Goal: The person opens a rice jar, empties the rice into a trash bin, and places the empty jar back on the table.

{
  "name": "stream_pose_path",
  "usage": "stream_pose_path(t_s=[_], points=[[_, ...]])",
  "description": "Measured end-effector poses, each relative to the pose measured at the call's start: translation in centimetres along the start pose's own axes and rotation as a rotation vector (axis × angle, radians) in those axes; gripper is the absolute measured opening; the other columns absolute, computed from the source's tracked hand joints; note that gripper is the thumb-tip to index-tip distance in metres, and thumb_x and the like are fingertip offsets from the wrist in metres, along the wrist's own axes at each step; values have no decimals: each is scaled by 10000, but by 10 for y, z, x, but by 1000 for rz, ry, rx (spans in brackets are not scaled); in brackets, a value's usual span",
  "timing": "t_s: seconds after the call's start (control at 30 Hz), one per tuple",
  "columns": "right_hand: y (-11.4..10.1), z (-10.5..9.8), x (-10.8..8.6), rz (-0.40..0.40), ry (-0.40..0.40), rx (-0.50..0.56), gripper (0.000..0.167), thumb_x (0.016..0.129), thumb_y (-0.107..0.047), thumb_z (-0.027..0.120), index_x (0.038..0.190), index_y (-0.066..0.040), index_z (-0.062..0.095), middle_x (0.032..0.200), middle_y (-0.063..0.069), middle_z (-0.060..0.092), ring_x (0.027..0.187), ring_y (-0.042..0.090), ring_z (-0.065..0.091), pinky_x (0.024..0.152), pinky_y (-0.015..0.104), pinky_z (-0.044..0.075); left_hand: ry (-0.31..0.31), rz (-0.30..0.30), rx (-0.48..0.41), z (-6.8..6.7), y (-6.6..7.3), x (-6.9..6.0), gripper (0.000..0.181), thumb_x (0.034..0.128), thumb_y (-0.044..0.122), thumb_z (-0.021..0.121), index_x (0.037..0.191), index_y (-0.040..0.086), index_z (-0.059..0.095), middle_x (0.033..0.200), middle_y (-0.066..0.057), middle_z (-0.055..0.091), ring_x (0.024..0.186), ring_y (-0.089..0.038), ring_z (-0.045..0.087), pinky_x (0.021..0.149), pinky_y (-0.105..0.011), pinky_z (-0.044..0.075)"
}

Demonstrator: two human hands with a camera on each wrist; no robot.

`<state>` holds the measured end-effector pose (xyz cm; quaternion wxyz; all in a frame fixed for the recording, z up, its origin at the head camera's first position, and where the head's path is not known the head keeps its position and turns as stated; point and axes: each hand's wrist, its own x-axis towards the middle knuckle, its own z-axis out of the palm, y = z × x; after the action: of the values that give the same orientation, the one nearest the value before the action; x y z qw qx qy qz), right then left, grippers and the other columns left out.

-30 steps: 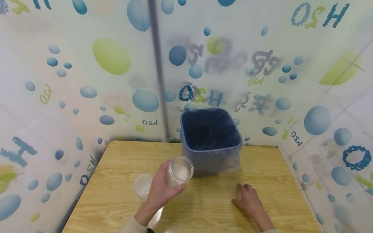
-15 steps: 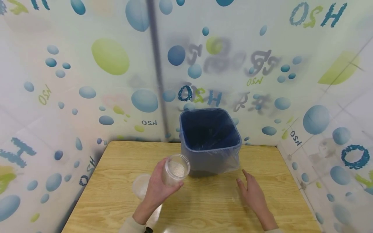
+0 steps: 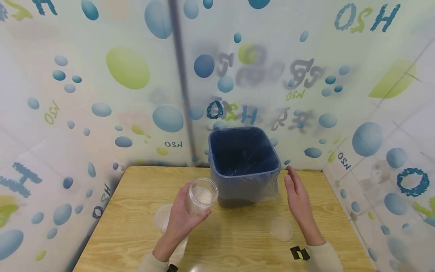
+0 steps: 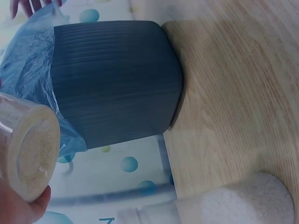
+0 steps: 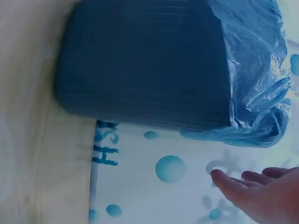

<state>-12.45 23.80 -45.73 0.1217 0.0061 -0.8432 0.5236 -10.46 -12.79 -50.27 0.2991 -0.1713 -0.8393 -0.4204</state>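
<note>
My left hand (image 3: 179, 219) grips a clear jar (image 3: 203, 193), tilted so that its uncovered mouth faces the head camera. Pale grainy stuff lies inside, and the left wrist view shows the jar's base. At the right, my right hand (image 3: 300, 198) is raised beside the bin (image 3: 242, 189), fingers fairly straight and holding nothing. That bin is blue, with a thin plastic bag (image 5: 254, 70) folded over its rim. On the table below the right hand lies a clear round lid (image 3: 281, 229).
A second clear jar (image 4: 247, 203) with white grains stands on the wooden table (image 3: 238, 241), partly hidden behind my left hand in the head view. Patterned walls close in the table at the back and sides.
My right hand has let go of the clear lid on the table and moved up and away toward the bin's right side. The left hand with the jar has shifted slightly left.
</note>
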Motion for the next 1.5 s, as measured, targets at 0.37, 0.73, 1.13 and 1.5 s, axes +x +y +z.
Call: stream_pose_path(t_s=[0.37,0.73,1.13,1.5], points=[[-8,12,35,128,-94,300,708,1113,-489,338,1633,-20,227,1686,169,239,1530,328,283,1188,533,298,-16,-27,31,-3,4,0,1011,588,271,954,1455,40,488,1374,-193,598,1186,-394,611,900,-589,539],[-15,18,42,113,-86,192,598,1112,-363,417,1564,26,384,1610,200,388,1507,298,320,1235,468,232,-11,-33,26,-7,-1,3,1018,586,261,953,1458,30,482,1344,-212,608,1153,-413,621,902,-592,539],[-20,24,36,92,-70,191,457,1112,-277,428,1420,39,544,1464,219,536,1364,269,464,1154,412,335,46,6,59,-25,-4,32,1031,618,249,933,1498,18,448,1376,-235,583,1169,-442,594,900,-610,520],[-20,28,33,76,-76,208,449,1109,-228,425,1431,64,537,1461,241,542,1361,284,477,1087,266,368,40,29,83,-38,5,68,1005,630,280,940,1436,-25,425,1321,-260,584,1107,-450,598,855,-606,522]])
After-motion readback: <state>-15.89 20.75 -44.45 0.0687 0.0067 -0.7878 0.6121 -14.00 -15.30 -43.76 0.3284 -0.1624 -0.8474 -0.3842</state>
